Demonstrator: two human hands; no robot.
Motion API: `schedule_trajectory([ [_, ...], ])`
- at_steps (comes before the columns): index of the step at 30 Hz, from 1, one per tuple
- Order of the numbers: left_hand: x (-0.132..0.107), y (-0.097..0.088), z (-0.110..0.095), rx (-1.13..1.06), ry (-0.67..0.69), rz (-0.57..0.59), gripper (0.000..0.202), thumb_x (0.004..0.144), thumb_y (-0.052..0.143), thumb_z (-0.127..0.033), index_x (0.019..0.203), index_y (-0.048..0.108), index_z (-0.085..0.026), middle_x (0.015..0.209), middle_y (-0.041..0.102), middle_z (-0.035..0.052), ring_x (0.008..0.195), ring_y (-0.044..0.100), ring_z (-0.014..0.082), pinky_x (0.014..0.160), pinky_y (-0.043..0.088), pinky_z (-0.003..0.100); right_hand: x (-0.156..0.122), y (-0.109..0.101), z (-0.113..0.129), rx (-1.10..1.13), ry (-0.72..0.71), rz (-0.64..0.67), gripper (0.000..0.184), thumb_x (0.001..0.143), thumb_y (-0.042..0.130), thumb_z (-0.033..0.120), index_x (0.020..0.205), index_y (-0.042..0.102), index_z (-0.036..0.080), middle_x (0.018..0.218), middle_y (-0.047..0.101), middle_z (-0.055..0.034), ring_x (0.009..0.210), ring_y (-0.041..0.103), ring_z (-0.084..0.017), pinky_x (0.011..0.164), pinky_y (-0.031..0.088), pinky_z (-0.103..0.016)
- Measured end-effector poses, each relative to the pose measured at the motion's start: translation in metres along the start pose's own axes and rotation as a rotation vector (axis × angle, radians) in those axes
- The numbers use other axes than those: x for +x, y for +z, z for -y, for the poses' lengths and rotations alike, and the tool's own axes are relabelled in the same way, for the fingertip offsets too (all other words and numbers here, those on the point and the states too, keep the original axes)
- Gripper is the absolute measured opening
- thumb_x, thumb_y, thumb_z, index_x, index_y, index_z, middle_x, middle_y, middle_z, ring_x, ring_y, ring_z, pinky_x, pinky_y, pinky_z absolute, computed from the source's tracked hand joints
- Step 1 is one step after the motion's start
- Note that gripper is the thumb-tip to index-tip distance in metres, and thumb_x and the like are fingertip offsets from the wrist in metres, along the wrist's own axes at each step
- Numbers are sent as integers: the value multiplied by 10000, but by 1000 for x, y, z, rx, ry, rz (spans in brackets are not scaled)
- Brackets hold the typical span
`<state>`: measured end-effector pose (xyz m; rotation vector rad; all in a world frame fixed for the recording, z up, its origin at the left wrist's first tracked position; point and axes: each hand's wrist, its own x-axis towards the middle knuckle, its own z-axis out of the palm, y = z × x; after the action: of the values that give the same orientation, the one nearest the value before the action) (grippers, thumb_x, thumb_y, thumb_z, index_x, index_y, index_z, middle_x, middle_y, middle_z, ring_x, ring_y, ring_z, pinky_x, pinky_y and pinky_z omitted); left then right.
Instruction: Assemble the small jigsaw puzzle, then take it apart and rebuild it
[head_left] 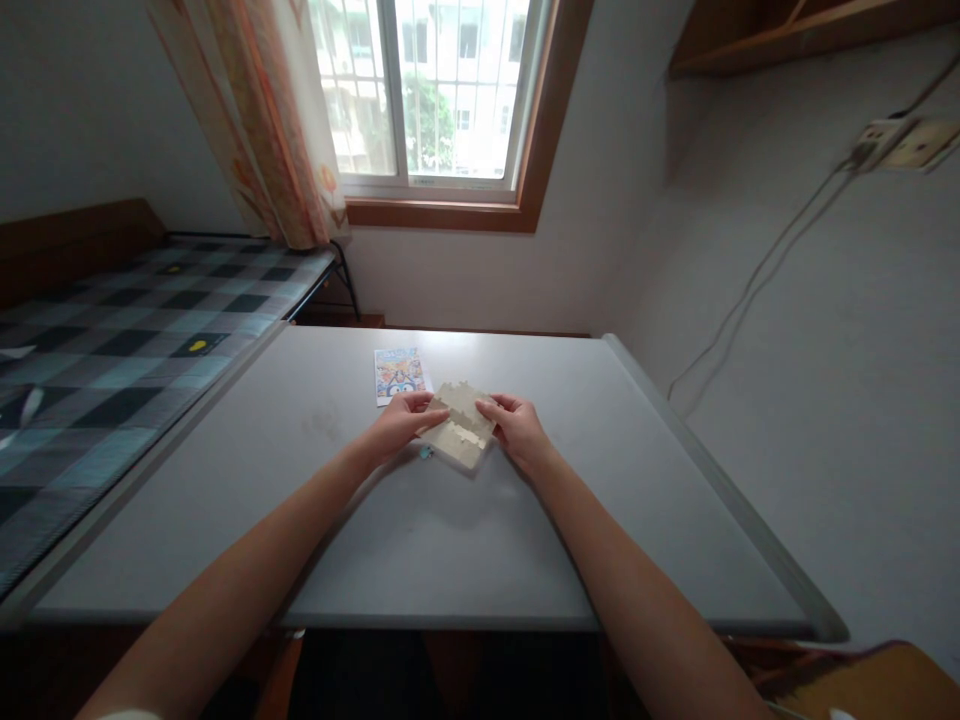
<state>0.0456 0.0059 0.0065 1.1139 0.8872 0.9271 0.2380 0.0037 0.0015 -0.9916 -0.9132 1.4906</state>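
Note:
Both my hands hold a joined slab of beige jigsaw pieces (pixel 461 428), plain back side up, tilted just above the grey table (pixel 420 520). My left hand (pixel 401 425) pinches its left edge with fingers closed. My right hand (pixel 517 428) grips the right edge the same way. A small bluish loose piece (pixel 425 453) lies on the table under the slab's left corner. A colourful cartoon picture card (pixel 400 374) lies flat just behind my left hand.
A bed with a black-and-teal checked mattress (pixel 112 350) runs along the table's left side. A window with a patterned curtain (pixel 262 120) is behind the table. The white wall on the right carries a socket and cable (pixel 885 145).

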Motion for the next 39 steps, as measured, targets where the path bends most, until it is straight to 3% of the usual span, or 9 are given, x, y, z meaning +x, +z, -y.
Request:
schedule_trajectory([
  [14,2,-2,3,-47,-103,-36,452,622,834,-303,998,665,-118,880,705,97,686,675,167,564,555,236,4,-6,-4,-507,-322,-112,306,662,693,408,828,731,154,757,714,-60,592,604,-172,503,460,-268],
  [19,1,1,-6,-232,-57,-56,460,699,778,-311,1103,617,-160,939,698,73,738,682,159,660,577,264,2,2,-4,-308,-262,-171,344,625,710,449,800,651,158,694,659,-25,572,586,-153,498,497,-269],
  [23,1,2,-5,-291,-72,-34,396,734,744,-324,1062,628,-136,992,704,105,794,692,185,727,574,295,1,7,-9,-82,-139,-170,382,601,715,441,829,530,197,734,652,5,605,611,-150,528,529,-283],
  [28,1,2,5,-164,-82,-9,403,660,801,-249,1006,667,-93,979,720,126,795,695,201,750,550,288,-1,9,-12,-209,-143,-76,342,631,702,441,804,561,183,676,647,6,572,588,-134,520,473,-246],
  [34,1,1,7,-83,-36,-32,420,624,826,-301,965,699,-92,973,724,129,760,685,195,702,525,281,0,5,-9,-262,-148,-104,346,617,708,464,759,645,154,683,674,-26,605,595,-152,575,456,-261],
  [39,0,2,5,9,16,-53,440,606,829,-355,941,709,-95,901,727,107,728,671,195,661,509,278,0,4,-9,-317,-159,-159,314,643,671,456,724,622,156,669,655,-22,575,555,-138,550,428,-250],
])
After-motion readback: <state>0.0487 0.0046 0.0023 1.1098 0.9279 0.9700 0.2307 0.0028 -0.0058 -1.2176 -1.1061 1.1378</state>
